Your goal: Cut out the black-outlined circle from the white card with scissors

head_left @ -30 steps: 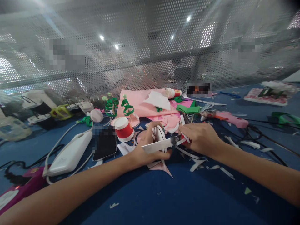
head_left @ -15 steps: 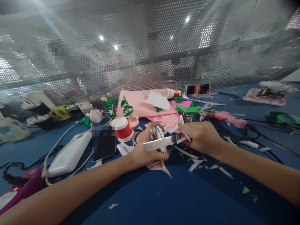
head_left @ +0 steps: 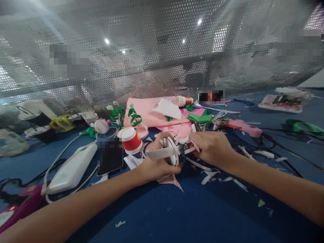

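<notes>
Gripping the white strip (head_left: 162,153) with your left hand (head_left: 157,165), you have moved the scissors (head_left: 186,148), clenched in your right hand (head_left: 212,148), further along it.

Your left hand (head_left: 157,163) grips a white paper strip (head_left: 162,154) low over the blue table (head_left: 192,212). At three o'clock from it, your right hand (head_left: 214,148) is wrapped around scissors (head_left: 186,148), whose blades meet the strip's end. A red paper cup (head_left: 130,141) sits at ten o'clock from your left hand, a phone (head_left: 110,157) at nine o'clock, and a pink glue gun (head_left: 241,127) at two o'clock from your right.
</notes>
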`<state>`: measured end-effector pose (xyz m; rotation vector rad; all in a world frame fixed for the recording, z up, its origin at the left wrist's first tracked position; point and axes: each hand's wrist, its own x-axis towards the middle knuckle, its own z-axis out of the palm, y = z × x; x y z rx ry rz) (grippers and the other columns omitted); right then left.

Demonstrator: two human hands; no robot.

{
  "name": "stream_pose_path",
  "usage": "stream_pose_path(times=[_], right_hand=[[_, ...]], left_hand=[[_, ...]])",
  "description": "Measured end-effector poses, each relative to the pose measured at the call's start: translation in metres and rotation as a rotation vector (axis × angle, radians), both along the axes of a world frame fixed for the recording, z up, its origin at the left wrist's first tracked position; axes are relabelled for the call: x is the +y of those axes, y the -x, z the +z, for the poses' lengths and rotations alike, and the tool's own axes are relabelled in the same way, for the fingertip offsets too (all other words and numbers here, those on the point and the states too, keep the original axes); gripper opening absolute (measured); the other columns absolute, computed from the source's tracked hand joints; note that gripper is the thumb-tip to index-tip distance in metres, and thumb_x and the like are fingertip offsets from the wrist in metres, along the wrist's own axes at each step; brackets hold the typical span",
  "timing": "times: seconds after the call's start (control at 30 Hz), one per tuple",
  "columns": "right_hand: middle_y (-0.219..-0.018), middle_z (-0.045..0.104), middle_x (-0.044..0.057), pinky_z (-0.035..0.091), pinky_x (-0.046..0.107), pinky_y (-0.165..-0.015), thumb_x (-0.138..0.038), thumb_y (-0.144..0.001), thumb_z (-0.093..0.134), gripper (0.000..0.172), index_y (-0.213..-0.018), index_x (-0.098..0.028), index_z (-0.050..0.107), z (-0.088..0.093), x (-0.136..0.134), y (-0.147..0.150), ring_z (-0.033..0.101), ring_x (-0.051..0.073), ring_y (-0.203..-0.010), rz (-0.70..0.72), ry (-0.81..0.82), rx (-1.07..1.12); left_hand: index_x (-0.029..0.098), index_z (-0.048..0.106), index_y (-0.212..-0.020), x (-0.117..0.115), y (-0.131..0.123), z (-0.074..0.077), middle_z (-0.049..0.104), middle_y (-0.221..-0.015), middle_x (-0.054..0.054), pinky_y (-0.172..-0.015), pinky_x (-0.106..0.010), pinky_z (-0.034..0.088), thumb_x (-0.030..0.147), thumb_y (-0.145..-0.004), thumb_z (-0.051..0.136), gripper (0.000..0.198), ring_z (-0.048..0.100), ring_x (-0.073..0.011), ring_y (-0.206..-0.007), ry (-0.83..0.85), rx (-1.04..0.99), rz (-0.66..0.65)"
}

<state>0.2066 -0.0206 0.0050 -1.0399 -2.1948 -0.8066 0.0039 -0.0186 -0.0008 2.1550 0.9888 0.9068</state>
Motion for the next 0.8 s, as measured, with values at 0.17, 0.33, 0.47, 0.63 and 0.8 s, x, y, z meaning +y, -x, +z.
stream_pose_path(times=[0.17, 0.33, 0.47, 0.63, 0.8], right_hand=[[-0.064, 0.066, 0.007, 0.025, 0.027, -0.047, -0.023, -0.076, 0.047, 0.017, -0.077, -0.014, 0.061, -0.003, 0.002, -0.004, 0.056, 0.017, -0.055, 0.017, 0.035, 0.001], [-0.060, 0.065, 0.004, 0.022, 0.026, -0.046, -0.024, -0.072, 0.047, 0.013, -0.071, -0.017, 0.058, -0.002, 0.001, 0.002, 0.054, 0.016, -0.052, -0.067, 0.173, 0.073], [-0.055, 0.062, 0.003, 0.022, 0.025, -0.046, -0.025, -0.072, 0.048, 0.012, -0.069, -0.018, 0.057, -0.001, 0.004, -0.002, 0.052, 0.016, -0.048, -0.192, 0.234, 0.158], [-0.062, 0.065, 0.006, 0.028, 0.026, -0.049, -0.032, -0.076, 0.051, 0.018, -0.074, -0.017, 0.059, -0.004, 0.010, -0.010, 0.057, 0.020, -0.056, -0.231, 0.227, 0.245], [-0.059, 0.063, 0.006, 0.030, 0.026, -0.050, -0.033, -0.077, 0.051, 0.019, -0.071, -0.017, 0.058, -0.007, 0.013, -0.010, 0.056, 0.019, -0.054, -0.204, 0.249, 0.296]], left_hand=[[0.024, 0.045, -0.107, -0.002, 0.000, 0.003, 0.051, -0.081, 0.001, -0.062, -0.030, 0.047, 0.023, -0.058, 0.068, 0.054, 0.052, -0.0154, -0.070, -0.050, 0.013, 0.010], [0.022, 0.047, -0.106, -0.002, -0.001, 0.001, 0.055, -0.089, -0.002, -0.074, -0.036, 0.049, 0.025, -0.056, 0.070, 0.056, 0.055, -0.0199, -0.082, -0.076, 0.075, -0.005], [0.021, 0.043, -0.112, -0.003, -0.001, 0.003, 0.053, -0.104, -0.007, -0.073, -0.037, 0.050, 0.032, -0.056, 0.072, 0.064, 0.054, -0.0242, -0.094, -0.054, 0.056, 0.064], [0.027, 0.039, -0.122, -0.004, -0.001, 0.009, 0.052, -0.106, -0.006, -0.085, -0.044, 0.045, 0.031, -0.054, 0.074, 0.077, 0.051, -0.0281, -0.102, -0.101, 0.051, 0.092], [0.024, 0.033, -0.127, 0.000, 0.000, 0.007, 0.044, -0.120, -0.010, -0.094, -0.045, 0.038, 0.035, -0.057, 0.074, 0.082, 0.044, -0.0282, -0.112, -0.223, 0.096, 0.198]])
